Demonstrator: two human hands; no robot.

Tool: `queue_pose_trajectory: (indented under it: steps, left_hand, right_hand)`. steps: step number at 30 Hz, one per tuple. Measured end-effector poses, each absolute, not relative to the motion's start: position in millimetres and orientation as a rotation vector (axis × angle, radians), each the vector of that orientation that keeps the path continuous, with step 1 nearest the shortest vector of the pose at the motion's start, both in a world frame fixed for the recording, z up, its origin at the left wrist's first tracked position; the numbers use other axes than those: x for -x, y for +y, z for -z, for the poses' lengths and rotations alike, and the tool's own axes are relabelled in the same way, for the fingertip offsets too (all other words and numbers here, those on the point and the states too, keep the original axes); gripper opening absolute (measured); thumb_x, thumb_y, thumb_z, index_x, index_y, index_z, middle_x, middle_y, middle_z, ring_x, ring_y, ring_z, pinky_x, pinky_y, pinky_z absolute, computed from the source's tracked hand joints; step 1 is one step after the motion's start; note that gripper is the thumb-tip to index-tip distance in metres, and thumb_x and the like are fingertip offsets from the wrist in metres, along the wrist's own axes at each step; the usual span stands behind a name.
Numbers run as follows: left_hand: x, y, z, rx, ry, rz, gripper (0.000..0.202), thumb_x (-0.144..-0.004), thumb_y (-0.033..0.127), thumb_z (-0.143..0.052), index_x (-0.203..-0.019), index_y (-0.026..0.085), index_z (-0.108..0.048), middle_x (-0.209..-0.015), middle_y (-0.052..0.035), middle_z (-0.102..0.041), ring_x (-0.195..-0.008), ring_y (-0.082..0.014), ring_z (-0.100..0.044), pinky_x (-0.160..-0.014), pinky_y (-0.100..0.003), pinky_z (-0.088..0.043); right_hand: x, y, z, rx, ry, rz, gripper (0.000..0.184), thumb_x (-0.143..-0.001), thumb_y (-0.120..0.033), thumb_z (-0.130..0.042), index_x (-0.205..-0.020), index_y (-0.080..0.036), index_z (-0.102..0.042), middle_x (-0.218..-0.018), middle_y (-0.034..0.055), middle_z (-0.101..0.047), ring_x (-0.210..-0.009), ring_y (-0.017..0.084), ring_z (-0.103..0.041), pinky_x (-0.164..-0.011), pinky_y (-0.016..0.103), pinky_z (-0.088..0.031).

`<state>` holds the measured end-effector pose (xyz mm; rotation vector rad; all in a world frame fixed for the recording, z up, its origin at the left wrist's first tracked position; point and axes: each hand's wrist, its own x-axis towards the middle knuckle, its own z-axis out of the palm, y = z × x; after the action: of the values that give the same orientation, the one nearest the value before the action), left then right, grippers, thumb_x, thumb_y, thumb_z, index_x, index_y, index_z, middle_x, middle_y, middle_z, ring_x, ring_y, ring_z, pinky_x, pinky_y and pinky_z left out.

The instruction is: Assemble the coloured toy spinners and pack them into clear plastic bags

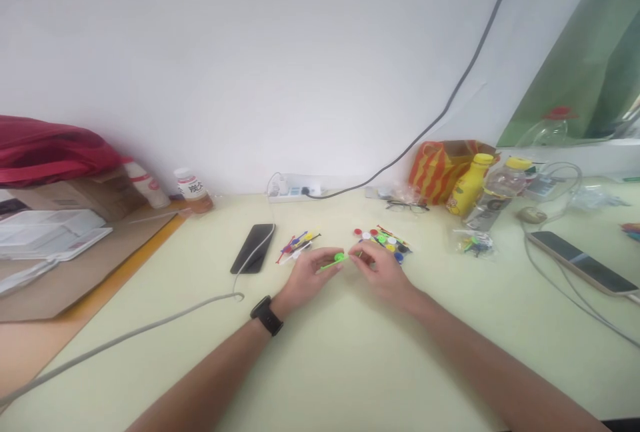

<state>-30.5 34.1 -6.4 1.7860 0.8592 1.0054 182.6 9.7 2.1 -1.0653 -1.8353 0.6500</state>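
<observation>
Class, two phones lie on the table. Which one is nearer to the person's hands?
The black phone, just left of the left hand holding a green stick. The other phone lies much farther off to the right.

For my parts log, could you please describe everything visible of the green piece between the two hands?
The green piece is small and bright lime, plastic by its look: a round disc with a thin stick running out leftward. It sits low over the pale table, held between the fingertips of the left hand and the right hand. Finer detail is blurred.
</observation>
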Motion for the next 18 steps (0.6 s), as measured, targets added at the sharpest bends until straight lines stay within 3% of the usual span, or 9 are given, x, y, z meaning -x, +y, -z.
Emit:
queue_pose_trajectory:
  steps: [9, 18]
  left_hand:
    - [29.5, 32.3, 4.6, -1.842, 0.881, -1.039, 0.027, -0.090, 0.031, -0.072, -0.113, 0.018, -0.075, -0.114, -0.0093, -0.077, -0.106, -0.0251, -0.073, -0.099, -0.040, -0.059]
    - [30.4, 30.9, 5.7, -1.966, 0.908, -1.066, 0.024, -0.091, 0.030, -0.071, -0.113, 0.020, -0.075, -0.115, -0.0089, -0.076, -0.106, -0.0236, -0.072, -0.096, -0.038, -0.059]
  right_hand:
    - [-184.2, 9.2, 1.5, 0.996, -1.995, -0.436, 0.018, -0.100, -0.020, -0.051, -0.095, -0.022, -0.067, -0.091, 0.0040, -0.068, -0.081, 0.018, -0.062, -0.071, 0.029, -0.045]
    - [-183.4, 8.5, 2.9, 1.037, -2.004, -0.441, 0.017, -0.098, -0.019, -0.052, -0.096, -0.023, -0.069, -0.091, 0.0042, -0.069, -0.075, 0.017, -0.061, -0.065, 0.028, -0.044]
